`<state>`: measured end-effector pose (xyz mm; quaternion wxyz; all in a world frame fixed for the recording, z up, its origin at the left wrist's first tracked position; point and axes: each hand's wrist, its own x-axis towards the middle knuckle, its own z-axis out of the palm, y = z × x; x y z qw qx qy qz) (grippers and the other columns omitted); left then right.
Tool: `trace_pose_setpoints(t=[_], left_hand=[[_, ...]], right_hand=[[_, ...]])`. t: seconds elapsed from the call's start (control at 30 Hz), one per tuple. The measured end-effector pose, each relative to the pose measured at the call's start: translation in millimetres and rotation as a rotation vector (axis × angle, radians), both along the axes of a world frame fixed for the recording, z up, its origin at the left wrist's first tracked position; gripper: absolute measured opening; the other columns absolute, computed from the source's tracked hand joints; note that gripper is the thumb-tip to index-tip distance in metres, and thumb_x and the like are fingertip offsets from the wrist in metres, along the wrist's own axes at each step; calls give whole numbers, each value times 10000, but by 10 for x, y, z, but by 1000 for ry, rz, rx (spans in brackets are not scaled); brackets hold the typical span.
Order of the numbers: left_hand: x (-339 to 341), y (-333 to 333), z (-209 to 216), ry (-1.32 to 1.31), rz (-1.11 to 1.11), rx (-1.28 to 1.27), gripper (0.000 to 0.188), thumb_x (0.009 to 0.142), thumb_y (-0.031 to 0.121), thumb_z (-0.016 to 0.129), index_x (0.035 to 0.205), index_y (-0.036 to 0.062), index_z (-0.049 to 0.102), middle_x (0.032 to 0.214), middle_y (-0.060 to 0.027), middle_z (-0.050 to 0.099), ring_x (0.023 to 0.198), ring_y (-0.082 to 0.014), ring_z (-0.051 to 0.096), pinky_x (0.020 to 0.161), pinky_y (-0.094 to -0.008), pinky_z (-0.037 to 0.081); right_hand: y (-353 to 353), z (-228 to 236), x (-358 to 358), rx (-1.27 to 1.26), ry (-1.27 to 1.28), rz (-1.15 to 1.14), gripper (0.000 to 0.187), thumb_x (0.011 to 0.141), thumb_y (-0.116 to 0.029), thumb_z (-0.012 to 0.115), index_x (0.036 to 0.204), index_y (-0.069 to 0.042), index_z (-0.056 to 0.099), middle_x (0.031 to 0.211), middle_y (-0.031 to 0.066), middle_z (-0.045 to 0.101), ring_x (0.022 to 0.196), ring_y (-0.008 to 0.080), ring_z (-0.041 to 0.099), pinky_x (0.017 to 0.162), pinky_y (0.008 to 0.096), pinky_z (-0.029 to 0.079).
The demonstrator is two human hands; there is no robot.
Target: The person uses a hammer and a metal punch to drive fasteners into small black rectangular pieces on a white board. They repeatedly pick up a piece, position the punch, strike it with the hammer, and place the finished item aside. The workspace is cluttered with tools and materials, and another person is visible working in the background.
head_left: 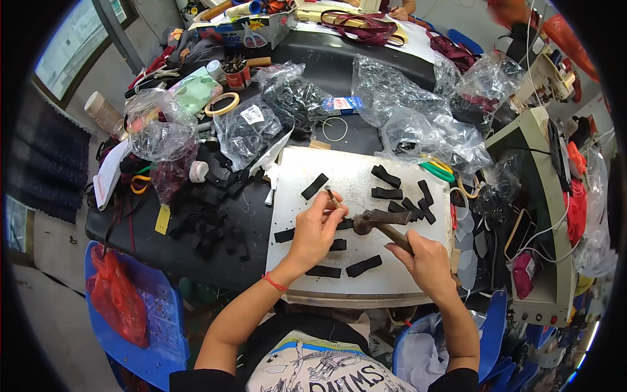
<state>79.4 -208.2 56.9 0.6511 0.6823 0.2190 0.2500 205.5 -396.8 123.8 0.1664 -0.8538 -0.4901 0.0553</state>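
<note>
My left hand point(313, 236) is closed, its thumb and fingers pinching a short thin punch-like rod point(333, 196) that tilts above a white board point(294, 170). In my right hand point(428, 264) is the wooden handle of a hammer point(396, 238). The hammer's dark metal head hovers over the board, just right of my left fingers. Black fabric strips lie on the board around both hands, among them one strip point(315, 186) beyond my left hand and another point(364, 265) nearer me. A strip beside my left fingers is partly hidden by them.
A heap of black strips point(209, 219) lies left of the board on the black table. Clear plastic bags point(424, 130), a tape roll point(222, 104) and green-handled scissors point(437, 171) lie around it. A blue chair point(153, 326) holds a red bag point(117, 304). Another person's hand point(398, 13) shows far off.
</note>
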Motion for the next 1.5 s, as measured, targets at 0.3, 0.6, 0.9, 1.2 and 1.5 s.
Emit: trace_pose_setpoints(t=[0.3,0.6,0.9,1.2,1.5], left_hand=[[-39,-152,0,28,-34,617,206,915,39,565,1116,17,522,937,-202,630,787,-400,631,627,-447,508],[-26,-67,46,69,-3,441,173,943,71,555,1089,-7,505,881,-162,670,823,-293,686,664,-355,542],[-22,101,111,75,-115,-6,168,957,86,565,1079,-12,504,919,-106,681,903,-140,677,772,-273,558],[-70,11,114,1,-157,468,116,930,31,558,1037,-4,527,885,-174,676,827,-324,689,684,-357,547],[-17,41,65,111,-73,444,168,907,82,599,1011,-10,505,841,-174,661,773,-277,697,627,-344,530]], right_hand=[[-35,673,21,863,686,-158,164,829,-130,722,789,-18,609,610,88,559,488,173,552,490,327,434],[84,249,68,-41,-121,81,423,850,-411,685,760,-50,483,569,158,562,547,378,588,485,459,440],[19,30,35,-49,-47,45,437,863,-415,672,756,-45,467,566,167,564,540,399,582,486,482,438],[93,618,51,380,-28,-44,238,814,-217,758,837,-32,611,612,123,586,490,256,566,492,358,439],[126,577,86,133,-137,-59,278,827,-260,734,837,-37,568,660,149,585,582,362,571,532,407,440]])
